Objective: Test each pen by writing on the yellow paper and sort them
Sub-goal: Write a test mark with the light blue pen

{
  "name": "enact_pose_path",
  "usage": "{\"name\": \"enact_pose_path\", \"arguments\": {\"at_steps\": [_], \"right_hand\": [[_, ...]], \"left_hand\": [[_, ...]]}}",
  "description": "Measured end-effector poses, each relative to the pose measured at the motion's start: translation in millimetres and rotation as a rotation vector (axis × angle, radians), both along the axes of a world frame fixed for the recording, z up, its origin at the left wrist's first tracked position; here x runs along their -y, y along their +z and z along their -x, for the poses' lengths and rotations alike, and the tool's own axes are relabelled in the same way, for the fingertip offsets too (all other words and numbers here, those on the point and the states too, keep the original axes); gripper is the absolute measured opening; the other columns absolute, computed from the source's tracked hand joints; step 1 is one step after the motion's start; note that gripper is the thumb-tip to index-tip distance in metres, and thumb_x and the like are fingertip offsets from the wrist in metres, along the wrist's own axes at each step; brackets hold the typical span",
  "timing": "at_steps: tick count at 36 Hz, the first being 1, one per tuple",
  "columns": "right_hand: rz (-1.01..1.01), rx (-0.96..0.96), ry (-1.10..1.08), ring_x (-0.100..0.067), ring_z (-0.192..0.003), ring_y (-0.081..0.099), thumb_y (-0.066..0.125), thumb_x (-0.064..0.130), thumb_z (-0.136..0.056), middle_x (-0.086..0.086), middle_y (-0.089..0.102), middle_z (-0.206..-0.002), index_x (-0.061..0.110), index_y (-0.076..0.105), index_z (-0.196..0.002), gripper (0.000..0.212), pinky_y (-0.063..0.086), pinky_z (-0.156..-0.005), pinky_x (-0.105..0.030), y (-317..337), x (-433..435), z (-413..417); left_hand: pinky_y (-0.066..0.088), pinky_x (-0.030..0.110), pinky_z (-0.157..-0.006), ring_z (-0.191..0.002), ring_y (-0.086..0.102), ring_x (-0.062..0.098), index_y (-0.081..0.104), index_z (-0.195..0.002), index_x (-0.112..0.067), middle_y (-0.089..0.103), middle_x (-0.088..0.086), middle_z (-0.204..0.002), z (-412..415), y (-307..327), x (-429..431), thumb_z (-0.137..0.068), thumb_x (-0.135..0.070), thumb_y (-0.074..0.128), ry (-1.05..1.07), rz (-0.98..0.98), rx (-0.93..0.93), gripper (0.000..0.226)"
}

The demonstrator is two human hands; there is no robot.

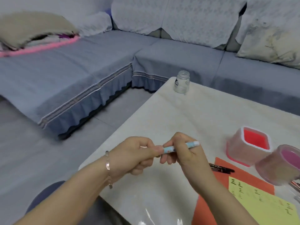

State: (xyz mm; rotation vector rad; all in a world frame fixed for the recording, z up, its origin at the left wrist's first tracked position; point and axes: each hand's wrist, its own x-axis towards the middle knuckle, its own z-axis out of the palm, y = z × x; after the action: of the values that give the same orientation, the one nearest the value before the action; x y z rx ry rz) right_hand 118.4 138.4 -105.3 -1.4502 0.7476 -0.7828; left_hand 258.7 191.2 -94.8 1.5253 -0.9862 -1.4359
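Note:
A light blue pen (pixel 190 145) lies level between both hands above the white table (pixel 162 119). My right hand (pixel 183 151) wraps its barrel, with the white end sticking out to the right. My left hand (pixel 138 155) pinches the pen's left end; that tip is hidden by my fingers. The yellow paper (pixel 263 203) with several written marks lies on an orange sheet (pixel 207 210) at the lower right. Two black pens (pixel 222 168) rest on the orange sheet behind my right wrist.
A square pink holder (pixel 235 148) and a round pink holder (pixel 272 168) stand at the right, with more pens (pixel 296 185) partly seen at the frame edge. An open glass jar (pixel 182 82) stands at the table's far corner. A grey-blue sofa (pixel 81 70) surrounds the table.

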Motion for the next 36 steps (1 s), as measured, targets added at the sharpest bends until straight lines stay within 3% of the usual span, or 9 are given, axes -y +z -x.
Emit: {"name": "enact_pose_path", "arguments": {"at_steps": [5, 9, 13, 17, 21, 24, 28, 32, 36], "right_hand": [[-0.236, -0.024, 0.077, -0.010, -0.046, 0.045, 0.034, 0.012, -0.091, -0.005, 0.059, -0.049, 0.003, 0.055, -0.067, 0.033, 0.039, -0.048, -0.017, -12, -7, -62], [-0.341, -0.101, 0.095, -0.010, -0.042, 0.048, 0.034, 0.020, -0.097, -0.006, 0.060, -0.050, 0.002, 0.060, -0.072, 0.040, 0.042, -0.046, -0.017, -29, -20, -112], [0.047, -0.290, 0.180, -0.008, -0.056, 0.057, 0.032, 0.041, -0.097, 0.003, 0.064, -0.063, 0.014, 0.059, -0.070, 0.047, 0.044, -0.060, -0.020, -58, -31, -139], [0.840, -0.668, 0.278, -0.019, -0.084, 0.064, 0.038, 0.033, -0.094, 0.001, 0.067, -0.087, 0.014, 0.068, -0.083, 0.037, 0.049, -0.076, -0.027, -107, -30, -145], [0.958, -0.938, 0.398, -0.026, -0.077, 0.069, 0.045, 0.037, -0.074, -0.007, 0.071, -0.090, 0.015, 0.070, -0.079, 0.034, 0.057, -0.062, -0.032, -141, -32, -149], [0.967, -1.016, 0.419, -0.028, -0.083, 0.070, 0.043, 0.037, -0.074, -0.011, 0.072, -0.098, 0.014, 0.072, -0.086, 0.039, 0.057, -0.063, -0.034, -144, -35, -149], [0.951, -1.068, 0.437, -0.029, -0.086, 0.070, 0.047, 0.039, -0.075, -0.010, 0.072, -0.101, 0.015, 0.073, -0.091, 0.039, 0.057, -0.067, -0.037, -143, -36, -148], [0.900, -1.102, 0.469, -0.029, -0.085, 0.070, 0.038, 0.043, -0.075, -0.010, 0.072, -0.100, 0.015, 0.073, -0.090, 0.047, 0.057, -0.067, -0.038, -143, -34, -149], [0.886, -1.093, 0.484, -0.029, -0.085, 0.070, 0.038, 0.043, -0.075, -0.010, 0.072, -0.100, 0.015, 0.074, -0.091, 0.048, 0.057, -0.068, -0.038, -141, -33, -149]], "left_hand": [[0.020, 0.016, -0.038, -0.037, 0.025, 0.009, 0.052, -0.067, -0.011, 0.039, -0.005, -0.041, -42, -6, -27, -0.084, -0.022, 0.064, 0.238, 0.058, 0.134, 0.024], [0.033, 0.020, -0.046, -0.045, 0.040, 0.012, 0.061, -0.064, -0.019, 0.052, -0.005, -0.046, -68, -27, -52, -0.078, -0.021, 0.067, 0.468, 0.164, 0.349, 0.015], [0.039, 0.012, -0.050, -0.051, 0.051, 0.003, 0.061, -0.075, -0.022, 0.062, -0.004, -0.057, -93, -53, -87, -0.080, -0.005, 0.062, 0.726, 0.164, 0.390, 0.018], [0.042, 0.010, -0.057, -0.064, 0.058, 0.009, 0.060, -0.079, -0.021, 0.065, 0.000, -0.072, -127, -83, -137, -0.083, -0.003, 0.061, 0.894, 0.099, 0.579, 0.018], [0.036, 0.008, -0.054, -0.068, 0.055, 0.013, 0.056, -0.072, -0.023, 0.061, -0.002, -0.078, -168, -131, -183, -0.082, -0.002, 0.059, 0.885, -0.157, 0.777, 0.023], [0.038, 0.021, -0.064, -0.073, 0.053, 0.019, 0.059, -0.076, -0.016, 0.060, 0.009, -0.090, -198, -175, -204, -0.083, -0.004, 0.058, 0.796, -0.407, 0.861, 0.014], [0.041, 0.023, -0.066, -0.080, 0.059, 0.024, 0.063, -0.082, -0.010, 0.064, 0.012, -0.090, -219, -213, -211, -0.083, -0.002, 0.051, 0.678, -0.650, 0.830, 0.014], [0.044, 0.026, -0.075, -0.096, 0.058, 0.027, 0.061, -0.106, -0.010, 0.061, 0.012, -0.109, -224, -219, -195, -0.089, -0.008, 0.048, 0.651, -0.723, 0.829, 0.021], [0.046, 0.031, -0.083, -0.102, 0.056, 0.027, 0.055, -0.117, -0.010, 0.059, 0.011, -0.116, -219, -200, -169, -0.092, -0.019, 0.050, 0.600, -0.557, 0.901, 0.027]]}}
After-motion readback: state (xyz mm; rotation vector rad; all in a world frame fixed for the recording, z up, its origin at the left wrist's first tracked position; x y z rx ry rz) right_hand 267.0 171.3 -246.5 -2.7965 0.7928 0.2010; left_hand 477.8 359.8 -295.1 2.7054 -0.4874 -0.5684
